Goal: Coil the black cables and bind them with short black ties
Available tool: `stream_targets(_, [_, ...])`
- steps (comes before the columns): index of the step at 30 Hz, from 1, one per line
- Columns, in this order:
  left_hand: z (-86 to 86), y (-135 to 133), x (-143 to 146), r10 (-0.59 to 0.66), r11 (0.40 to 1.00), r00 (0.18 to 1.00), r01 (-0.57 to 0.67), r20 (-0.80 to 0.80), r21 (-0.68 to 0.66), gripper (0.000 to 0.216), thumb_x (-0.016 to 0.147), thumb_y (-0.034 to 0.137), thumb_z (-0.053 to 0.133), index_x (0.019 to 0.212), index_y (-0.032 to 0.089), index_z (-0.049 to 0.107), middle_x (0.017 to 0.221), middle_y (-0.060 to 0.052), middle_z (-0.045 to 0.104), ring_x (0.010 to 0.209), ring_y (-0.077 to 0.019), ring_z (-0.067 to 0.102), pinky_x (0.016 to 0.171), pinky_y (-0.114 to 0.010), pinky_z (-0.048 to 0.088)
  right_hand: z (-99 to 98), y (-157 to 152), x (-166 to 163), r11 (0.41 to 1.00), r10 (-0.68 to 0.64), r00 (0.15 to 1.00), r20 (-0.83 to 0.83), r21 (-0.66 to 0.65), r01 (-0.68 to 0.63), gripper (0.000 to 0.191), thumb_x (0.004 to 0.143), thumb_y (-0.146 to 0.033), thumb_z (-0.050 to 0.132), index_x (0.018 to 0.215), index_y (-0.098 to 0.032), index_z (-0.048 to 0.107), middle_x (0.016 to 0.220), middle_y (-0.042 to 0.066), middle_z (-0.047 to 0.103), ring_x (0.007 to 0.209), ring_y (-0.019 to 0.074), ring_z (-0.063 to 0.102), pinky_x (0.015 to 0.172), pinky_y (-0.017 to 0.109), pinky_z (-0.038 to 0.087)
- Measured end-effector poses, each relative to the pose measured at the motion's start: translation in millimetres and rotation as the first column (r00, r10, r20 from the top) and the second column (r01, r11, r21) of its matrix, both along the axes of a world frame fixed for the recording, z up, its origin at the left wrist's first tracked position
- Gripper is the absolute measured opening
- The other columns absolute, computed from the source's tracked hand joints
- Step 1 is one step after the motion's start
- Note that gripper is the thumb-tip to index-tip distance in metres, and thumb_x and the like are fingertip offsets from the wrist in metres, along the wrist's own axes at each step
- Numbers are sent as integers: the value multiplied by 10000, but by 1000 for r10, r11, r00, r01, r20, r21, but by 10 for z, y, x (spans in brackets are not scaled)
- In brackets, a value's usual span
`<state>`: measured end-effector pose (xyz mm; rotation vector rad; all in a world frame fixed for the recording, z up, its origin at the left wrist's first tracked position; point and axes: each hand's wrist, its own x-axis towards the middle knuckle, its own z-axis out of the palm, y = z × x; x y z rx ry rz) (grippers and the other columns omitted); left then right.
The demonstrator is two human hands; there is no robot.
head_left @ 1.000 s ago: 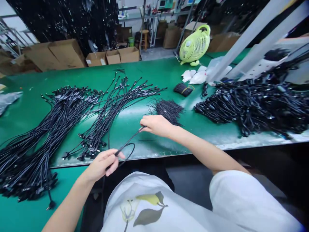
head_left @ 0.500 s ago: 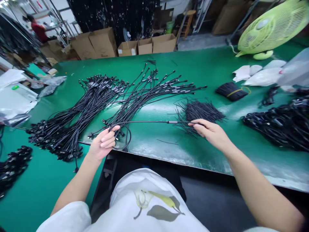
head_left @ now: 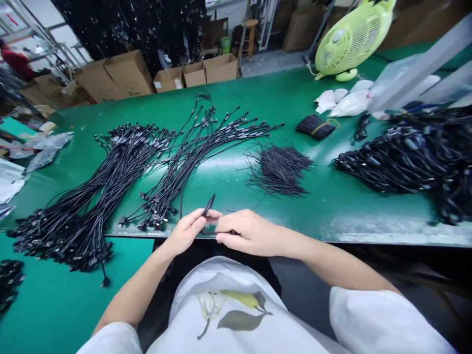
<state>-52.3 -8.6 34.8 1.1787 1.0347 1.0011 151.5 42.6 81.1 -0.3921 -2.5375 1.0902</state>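
A black cable (head_left: pixel 209 204) is bunched up close to my body at the table's front edge. My left hand (head_left: pixel 191 227) is closed on it, with a dark loop standing up past the fingers. My right hand (head_left: pixel 249 232) is closed on the cable's other part, and a dark end shows by its thumb. The two hands almost touch. Beyond them lies a spread of straight black cables (head_left: pixel 188 164), with a larger heap of such cables (head_left: pixel 106 177) to its left. A pile of short thin black ties (head_left: pixel 282 169) lies beyond my right hand.
A tie bundle with a yellow band (head_left: pixel 315 128) sits at back right. Coiled cables (head_left: pixel 394 157) are heaped on the right. A green fan (head_left: pixel 352 42) and white packets (head_left: pixel 350 103) stand farther back. Cardboard boxes (head_left: pixel 221 69) line the far side. A person in red (head_left: pixel 16 61) is far left.
The cable was stretched between my hands, with a loop at the left. My right hand has come in to my left, and the cable is now gathered. The view has turned right.
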Motion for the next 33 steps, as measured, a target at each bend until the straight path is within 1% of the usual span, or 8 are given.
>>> stream_targets(9, [148, -71, -62, -127, 990, 986, 133, -106, 54, 383, 845, 517, 613, 950, 153, 670, 782, -64, 674, 767, -192, 596, 770, -301, 439, -91, 203, -38, 852, -20, 995, -99, -522, -34, 351, 916, -365, 488, 691, -133, 626, 712, 19, 626, 642, 102, 520, 647, 223, 398])
stream_targets(12, [132, -71, -32, -154, 988, 986, 156, 67, -14, 315, 914, 444, 548, 1007, 150, 614, 545, 6, 587, 512, -125, 523, 605, -262, 410, -206, 302, -62, 842, -220, 964, -151, -528, 110, 289, 866, -422, 581, 772, -153, 630, 761, 19, 605, 671, 117, 507, 669, 248, 417])
stream_targets(16, [79, -7, 30, 55, 997, 943, -32, 329, -75, 293, 901, 450, 571, 916, 158, 587, 451, 77, 429, 369, -72, 348, 468, -226, 306, -474, 396, -199, 803, -511, 826, -237, -474, 361, 415, 677, -435, 779, 982, -208, 613, 960, 36, 582, 890, 173, 542, 787, 291, 447])
stream_targets(19, [-4, 40, 108, 211, 975, 916, -173, 340, -140, 330, 849, 491, 631, 852, 165, 583, 535, 47, 484, 501, -104, 490, 579, -247, 402, -682, 360, -359, 671, -532, 825, -189, -688, 275, 295, 800, -481, 645, 813, -193, 577, 728, -6, 541, 676, 126, 501, 647, 262, 425])
stream_targets(23, [-149, 16, 242, 244, 960, 931, -193, 270, -202, 436, 855, 587, 560, 748, 166, 595, 625, -14, 550, 859, -209, 619, 886, -346, 427, -773, 261, -481, 351, -731, 650, -208, -931, 97, 286, 792, -450, 660, 763, -195, 534, 597, -72, 337, 479, 57, 214, 440, 201, 210])
stream_targets(26, [-204, -26, 285, 217, 964, 934, -159, 285, -215, 490, 879, 617, 488, 679, 176, 559, 551, 28, 453, 666, -166, 578, 898, -378, 425, -717, 222, -445, 207, -694, 694, -192, -976, -64, 302, 755, -418, 715, 723, -184, 528, 612, -68, 290, 496, 56, 177, 415, 192, 150])
stream_targets(30, [-248, -84, 285, 164, 975, 954, -118, 251, -190, 471, 901, 582, 478, 650, 185, 495, 508, 77, 332, 498, -109, 449, 841, -374, 442, -644, 143, -399, 120, -659, 721, -214, -976, -180, 360, 717, -408, 758, 681, -176, 486, 685, -35, 398, 545, 54, 312, 451, 177, 299])
stream_targets(33, [-304, -132, 329, 185, 977, 977, -173, 102, -122, 431, 898, 596, 468, 800, 182, 539, 559, 58, 398, 557, -130, 487, 739, -333, 444, -628, 3, -472, 188, -720, 668, -188, -979, -73, 307, 762, -468, 709, 833, -216, 550, 735, -22, 473, 550, 77, 410, 444, 198, 363])
